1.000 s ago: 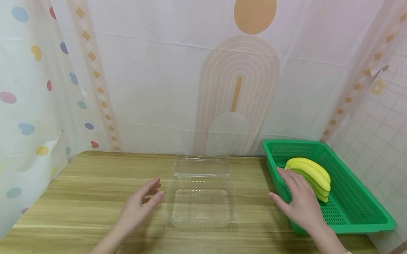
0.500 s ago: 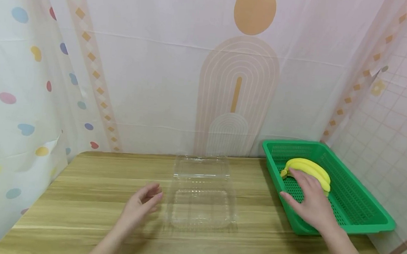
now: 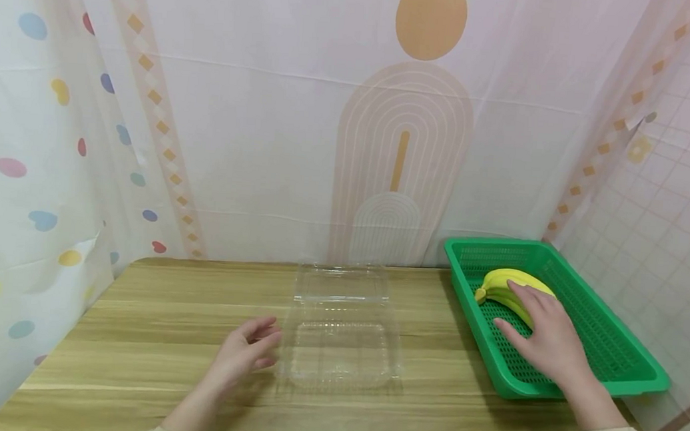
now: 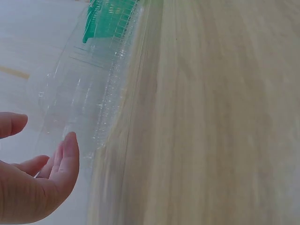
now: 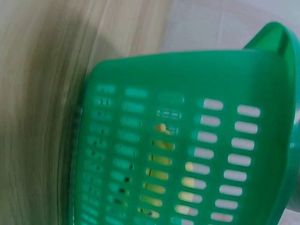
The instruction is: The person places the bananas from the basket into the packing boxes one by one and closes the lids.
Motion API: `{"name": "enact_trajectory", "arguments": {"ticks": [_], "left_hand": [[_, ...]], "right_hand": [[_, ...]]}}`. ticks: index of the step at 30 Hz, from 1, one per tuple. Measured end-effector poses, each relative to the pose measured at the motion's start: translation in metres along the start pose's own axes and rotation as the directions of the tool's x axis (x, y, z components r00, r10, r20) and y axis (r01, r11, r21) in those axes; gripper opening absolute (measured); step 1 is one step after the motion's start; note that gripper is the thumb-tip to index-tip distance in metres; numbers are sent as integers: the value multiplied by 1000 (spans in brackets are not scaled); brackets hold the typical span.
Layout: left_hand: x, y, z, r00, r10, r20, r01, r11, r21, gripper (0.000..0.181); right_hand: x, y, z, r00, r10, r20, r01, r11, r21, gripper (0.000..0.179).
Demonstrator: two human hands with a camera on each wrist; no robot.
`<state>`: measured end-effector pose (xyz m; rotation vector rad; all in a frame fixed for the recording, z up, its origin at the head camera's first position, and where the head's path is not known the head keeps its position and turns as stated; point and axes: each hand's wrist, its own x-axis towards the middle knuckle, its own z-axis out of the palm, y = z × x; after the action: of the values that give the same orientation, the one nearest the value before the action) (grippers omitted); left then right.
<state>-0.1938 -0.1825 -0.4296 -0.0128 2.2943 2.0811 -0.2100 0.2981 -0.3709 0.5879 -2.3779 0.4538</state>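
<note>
A bunch of yellow bananas lies in a green plastic basket at the right of the table. Over the bunch is my right hand, thumb and fingers spread apart; whether it touches the bananas I cannot tell. In the right wrist view the slotted wall of the basket fills most of the picture, and yellow shows through its slots. My left hand is held just left of a clear plastic clamshell box, fingers loosely bent around nothing. The left wrist view shows that hand beside the clear box.
The clamshell's lid is folded back toward the rear of the wooden table. A patterned curtain hangs behind the table, with more cloth at both sides. The basket stands near the right table edge.
My right hand has moved right and slightly down, over the bananas, uncovering their stem end. My left hand has shifted slightly, staying beside the clear box. The bananas, basket and box have not moved.
</note>
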Motion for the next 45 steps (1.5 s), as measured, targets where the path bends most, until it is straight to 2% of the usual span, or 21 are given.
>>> {"name": "enact_trajectory", "arguments": {"ticks": [11,24,36,42,45], "left_hand": [[10,-3,3,998,-68,2,68,996,-57,49],[19,-8,8,996,-81,-46,79,996,-48,45],[20,-9,6,996,-86,-13,86,996,-36,44],[21,-10,6,996,-87,-13,87,996,-29,44],[22,-9,6,995,-95,-17,94,995,-40,44]], "right_hand": [[3,17,-12,996,69,59,-66,997,-48,65],[13,35,-20,987,101,127,-93,993,-68,65],[33,49,-34,958,126,256,-108,991,-84,64],[47,57,-38,950,120,289,-100,991,-84,65],[53,59,-41,940,144,311,-122,989,-87,67]]}}
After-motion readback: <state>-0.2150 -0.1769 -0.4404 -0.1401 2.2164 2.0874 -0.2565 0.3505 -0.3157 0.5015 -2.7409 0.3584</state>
